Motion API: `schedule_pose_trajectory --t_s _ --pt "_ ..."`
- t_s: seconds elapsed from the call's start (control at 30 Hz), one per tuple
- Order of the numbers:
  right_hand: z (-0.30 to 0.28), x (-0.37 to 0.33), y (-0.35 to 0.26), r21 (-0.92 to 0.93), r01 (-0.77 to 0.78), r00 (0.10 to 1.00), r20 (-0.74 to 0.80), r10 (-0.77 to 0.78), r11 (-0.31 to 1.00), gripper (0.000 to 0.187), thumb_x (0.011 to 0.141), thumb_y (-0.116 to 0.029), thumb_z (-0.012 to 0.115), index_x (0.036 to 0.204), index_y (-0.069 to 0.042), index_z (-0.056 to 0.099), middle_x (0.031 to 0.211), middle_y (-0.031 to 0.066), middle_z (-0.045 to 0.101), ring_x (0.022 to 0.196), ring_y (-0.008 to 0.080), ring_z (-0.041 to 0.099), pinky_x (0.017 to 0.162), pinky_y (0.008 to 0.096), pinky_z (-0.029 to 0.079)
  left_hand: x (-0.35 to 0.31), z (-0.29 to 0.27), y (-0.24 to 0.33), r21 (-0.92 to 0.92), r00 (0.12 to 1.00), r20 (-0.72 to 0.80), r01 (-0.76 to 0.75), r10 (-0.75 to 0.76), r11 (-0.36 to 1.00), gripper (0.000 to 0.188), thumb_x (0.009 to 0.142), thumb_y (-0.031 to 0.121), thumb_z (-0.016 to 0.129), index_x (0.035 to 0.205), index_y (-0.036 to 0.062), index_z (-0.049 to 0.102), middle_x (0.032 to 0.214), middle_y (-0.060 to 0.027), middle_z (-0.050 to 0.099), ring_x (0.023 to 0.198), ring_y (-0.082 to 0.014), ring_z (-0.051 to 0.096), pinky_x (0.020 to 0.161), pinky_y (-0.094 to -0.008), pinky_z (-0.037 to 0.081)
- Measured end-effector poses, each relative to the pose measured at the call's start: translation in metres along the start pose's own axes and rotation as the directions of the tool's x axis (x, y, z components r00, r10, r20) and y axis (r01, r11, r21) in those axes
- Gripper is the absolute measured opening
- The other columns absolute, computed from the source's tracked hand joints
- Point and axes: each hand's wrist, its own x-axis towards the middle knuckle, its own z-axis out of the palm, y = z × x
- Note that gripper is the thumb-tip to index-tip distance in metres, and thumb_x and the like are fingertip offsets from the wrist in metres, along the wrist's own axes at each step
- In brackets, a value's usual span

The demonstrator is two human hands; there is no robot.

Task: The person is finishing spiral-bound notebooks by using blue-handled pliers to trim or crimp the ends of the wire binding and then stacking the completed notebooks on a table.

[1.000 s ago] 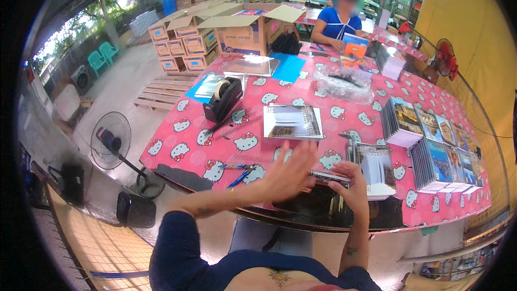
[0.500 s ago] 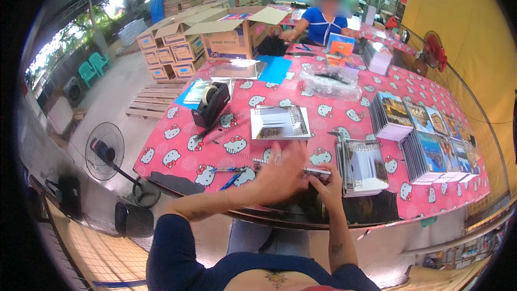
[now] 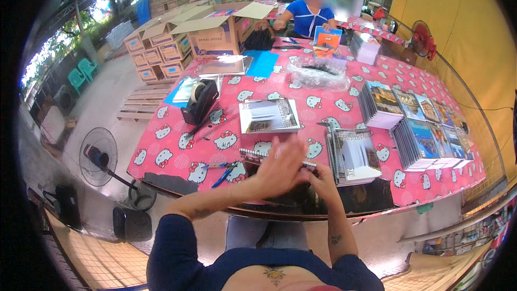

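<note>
Close to the table's near edge, I hold a spiral notebook [image 3: 252,154] with its wire-bound edge upward. My right hand [image 3: 322,179] grips its right end between thumb and fingers. My left hand [image 3: 283,160], slightly blurred, lies flat with fingers stretched out against the bound edge, hiding much of the notebook. Just beyond it, another spiral notebook with a waterfall cover [image 3: 269,116] lies on the table. To the right of my right hand stands a stack of similar spiral notebooks [image 3: 354,153].
Blue pens [image 3: 225,175] lie left of my hands, near a black tape dispenser [image 3: 200,101] and loose black wire spirals [image 3: 200,130]. Notebook stacks [image 3: 425,143] stand at right. Clear plastic wrap [image 3: 319,73] and an open carton [image 3: 218,37] are farther back. A co-worker [image 3: 311,16] sits opposite.
The view has shifted slightly. My left hand has slid a little rightward along the notebook's bound edge; my right hand keeps its grip. The co-worker's hand has come to the orange-and-blue booklet.
</note>
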Motion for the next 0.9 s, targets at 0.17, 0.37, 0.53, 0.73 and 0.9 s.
schedule_pose_trajectory --t_s 0.17,0.37,0.53,0.73,0.9 --pt "0.003 -0.005 0.005 0.0 0.043 0.999 -0.016 -0.043 0.999 0.028 0.094 -0.012 0.066 0.118 0.002 0.064 0.093 0.005 0.07 0.086 0.009 0.059 0.077 0.029 0.05 -0.014 0.0 0.021 -0.054 0.997 -0.051 -0.068 0.065 0.996 0.078 0.097 0.058 0.043 0.147 -0.0019 0.038 0.156 -0.0229 0.032 0.147 -0.0351 0.027 0.117 -0.0609 0.011" --pt "0.003 -0.007 -0.009 -0.088 0.043 0.998 -0.042 -0.046 0.995 0.024 0.095 -0.014 0.064 0.112 0.004 0.064 0.091 0.0049 0.068 0.086 0.0083 0.058 0.076 0.0275 0.049 -0.006 0.0 0.019 -0.147 1.0 0.028 0.008 -0.003 0.989 0.079 0.096 0.052 0.049 0.15 -0.002 0.031 0.158 -0.0211 0.028 0.149 -0.0343 0.023 0.117 -0.0572 0.015" --pt "0.045 -0.056 -0.031 -0.272 0.143 0.908 -0.347 -0.236 0.952 0.031 0.087 -0.021 0.075 0.113 -0.006 0.066 0.103 0.012 0.066 0.091 0.0245 0.064 0.079 0.0369 0.051 -0.055 0.005 0.038 -0.866 0.874 -0.03 0.219 -0.485 0.449 0.071 0.102 0.049 0.044 0.151 -0.0006 0.03 0.152 -0.0243 0.035 0.143 -0.0348 0.032 0.117 -0.0484 0.024" --pt "0.085 -0.048 -0.04 -0.673 0.553 0.78 0.21 -0.59 0.491 0.042 0.081 -0.027 0.076 0.121 -0.021 0.066 0.116 0.0029 0.057 0.108 0.0252 0.051 0.092 0.043 0.038 -0.074 0.004 -0.038 -0.84 0.686 0.526 0.327 -0.502 -0.433 0.061 0.101 0.044 0.05 0.142 -0.0007 0.045 0.128 -0.0229 0.056 0.119 -0.0374 0.055 0.106 -0.0417 0.04" --pt "0.114 -0.001 -0.046 -0.801 0.341 0.866 0.065 -0.496 0.491 0.038 0.084 -0.027 0.071 0.121 -0.02 0.066 0.115 0.0034 0.057 0.106 0.0254 0.05 0.087 0.0435 0.037 -0.159 0.02 -0.093 0.161 0.633 0.192 0.733 -0.75 0.66 0.061 0.093 0.042 0.06 0.142 0.0085 0.047 0.137 -0.0233 0.049 0.128 -0.0412 0.046 0.107 -0.0608 0.032"
